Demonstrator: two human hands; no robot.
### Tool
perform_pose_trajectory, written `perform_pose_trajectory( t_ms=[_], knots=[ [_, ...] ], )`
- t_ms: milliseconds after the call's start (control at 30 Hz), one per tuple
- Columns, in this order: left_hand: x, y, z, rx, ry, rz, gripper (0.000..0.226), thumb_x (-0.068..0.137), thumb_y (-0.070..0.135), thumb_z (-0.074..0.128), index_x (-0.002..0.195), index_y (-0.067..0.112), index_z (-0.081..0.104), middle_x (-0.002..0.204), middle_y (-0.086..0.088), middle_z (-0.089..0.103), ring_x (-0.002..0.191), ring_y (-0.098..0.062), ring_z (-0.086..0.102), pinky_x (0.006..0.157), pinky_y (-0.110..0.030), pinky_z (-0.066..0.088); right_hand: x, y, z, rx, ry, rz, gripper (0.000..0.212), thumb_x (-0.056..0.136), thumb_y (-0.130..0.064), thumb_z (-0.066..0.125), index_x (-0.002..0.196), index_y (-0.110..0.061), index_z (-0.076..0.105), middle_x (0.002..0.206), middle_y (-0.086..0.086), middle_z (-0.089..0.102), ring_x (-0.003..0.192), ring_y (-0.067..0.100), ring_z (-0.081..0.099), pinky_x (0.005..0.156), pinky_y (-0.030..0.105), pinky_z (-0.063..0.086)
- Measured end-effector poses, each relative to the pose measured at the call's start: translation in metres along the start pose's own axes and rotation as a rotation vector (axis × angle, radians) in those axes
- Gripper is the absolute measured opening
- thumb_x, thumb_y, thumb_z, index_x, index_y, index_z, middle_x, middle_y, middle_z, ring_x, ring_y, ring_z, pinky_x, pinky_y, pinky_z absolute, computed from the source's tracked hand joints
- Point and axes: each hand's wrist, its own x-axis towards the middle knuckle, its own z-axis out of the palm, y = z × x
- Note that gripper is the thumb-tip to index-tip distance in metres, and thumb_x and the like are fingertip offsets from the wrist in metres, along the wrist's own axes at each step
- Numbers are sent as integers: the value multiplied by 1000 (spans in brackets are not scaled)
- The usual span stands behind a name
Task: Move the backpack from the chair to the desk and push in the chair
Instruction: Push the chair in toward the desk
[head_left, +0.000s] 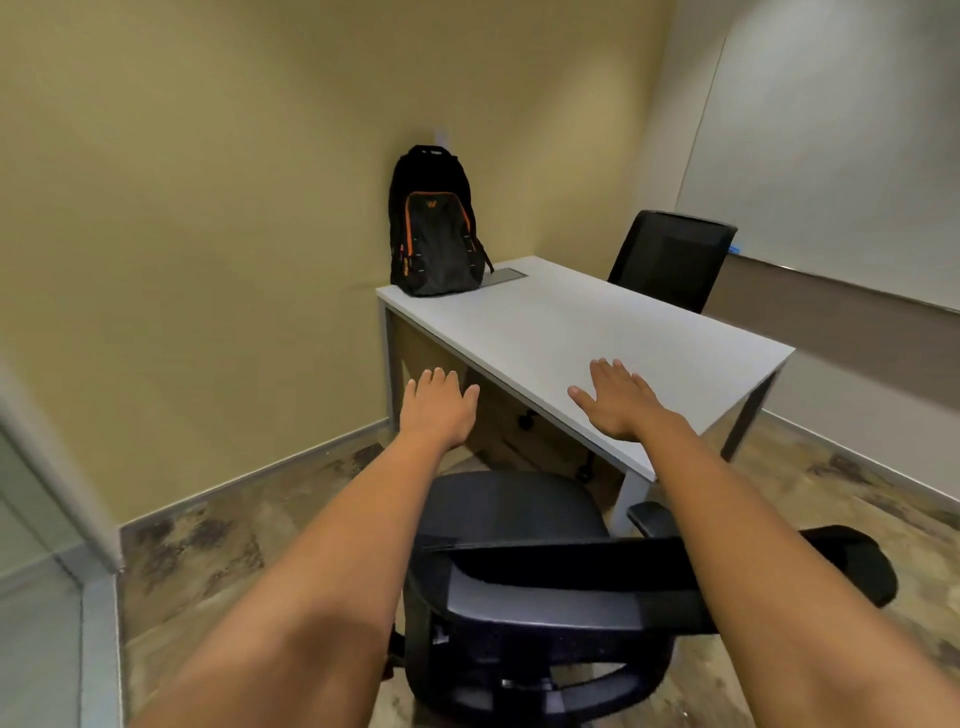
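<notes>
A black backpack (435, 228) with orange trim stands upright on the far left corner of the white desk (571, 338), leaning against the wall. A black office chair (519, 571) stands right below me, its seat bare, a little back from the desk's near edge. Both my arms stretch forward over the chair. My left hand (436, 410) hovers open, palm down, left of the desk's near edge. My right hand (618, 400) is open with spread fingers above the desk's near part. Neither hand holds anything.
A second black chair (670, 260) stands behind the desk on the far right. A whiteboard (831, 156) hangs on the right wall. A grey cable hatch (504, 275) lies in the desk top beside the backpack. A glass partition (41, 571) is at my left.
</notes>
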Motion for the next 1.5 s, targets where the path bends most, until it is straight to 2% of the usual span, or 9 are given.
perform_pose_trajectory(
  t_ms=[100,233,467,633,800,1000,1167,1333,1500],
  knots=[
    [-16,14,-1,-26,1,-40,56,101,40,23,141,4,39,150,-16,37,142,-30,28,118,-46,18,-11,14,-5,9,1,-40,66,100,-47,19,153,-10,4,162,9,1,150,26,-1,120,40,1],
    [-38,36,-2,-32,-10,-94,58,101,41,22,145,6,34,154,-14,32,144,-28,24,118,-44,14,-25,36,-11,27,-3,-94,67,100,-48,20,153,-10,4,162,9,2,150,27,-1,120,40,2],
    [-80,77,-3,-2,8,-167,56,101,39,21,138,4,43,148,-15,41,139,-29,32,117,-46,18,-54,73,-14,17,-43,-190,67,100,-50,18,153,-10,7,162,10,5,150,27,1,120,41,2],
    [-116,92,-2,16,-1,-196,56,101,38,21,141,3,40,149,-16,39,140,-28,32,116,-44,17,-85,90,-11,57,-63,-197,66,100,-49,21,152,-9,15,160,12,16,148,31,13,119,44,12],
    [-148,91,-2,6,-13,-203,55,102,37,21,140,3,40,147,-18,41,138,-29,35,116,-44,18,-118,95,-7,94,-120,-185,66,99,-50,22,150,-9,20,157,13,26,142,32,28,116,44,23],
    [-181,87,0,-7,-8,-151,55,101,38,20,135,3,47,139,-20,49,130,-33,42,113,-45,24,-161,90,-1,171,-112,-148,65,100,-49,21,150,-7,22,157,12,27,142,30,29,113,43,25],
    [-209,81,5,27,11,-81,53,102,38,21,127,6,54,129,-18,56,121,-33,48,105,-42,31,-194,82,2,220,-69,-146,64,100,-48,22,149,-7,24,157,11,26,143,28,27,114,43,25],
    [-225,77,11,12,20,-10,52,102,39,22,140,9,41,147,-10,41,141,-24,30,117,-41,15,-215,76,6,217,-40,-162,60,100,-46,23,144,-6,34,150,12,38,137,29,36,111,43,31],
    [-235,72,14,20,25,33,53,102,40,23,142,9,38,151,-9,37,144,-22,25,118,-39,11,-228,73,14,159,-17,-171,60,100,-47,23,142,-6,36,147,11,41,135,27,38,110,42,32]
  ],
)
